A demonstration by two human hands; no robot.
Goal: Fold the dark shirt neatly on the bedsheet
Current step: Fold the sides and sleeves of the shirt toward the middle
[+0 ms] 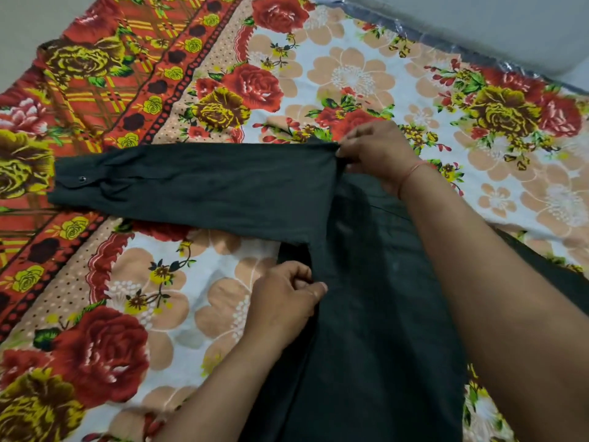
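The dark shirt (350, 282) lies flat on the floral bedsheet (191, 298), with one sleeve (191, 183) stretched toward the left of the frame. The left hand (287, 298) pinches the shirt's side edge at lower centre. The right hand (376, 151), arm reaching across the fabric, pinches the shoulder seam at upper centre-right; there's a thin thread band (411, 172) on that wrist.

Counted in view — one dark shirt (366, 282), one sleeve (191, 183) laid out flat with one button (82, 179) at the cuff. One floral bedsheet (350, 74). Two hands — left hand (283, 301), right hand (379, 151). One wrist thread (411, 173).
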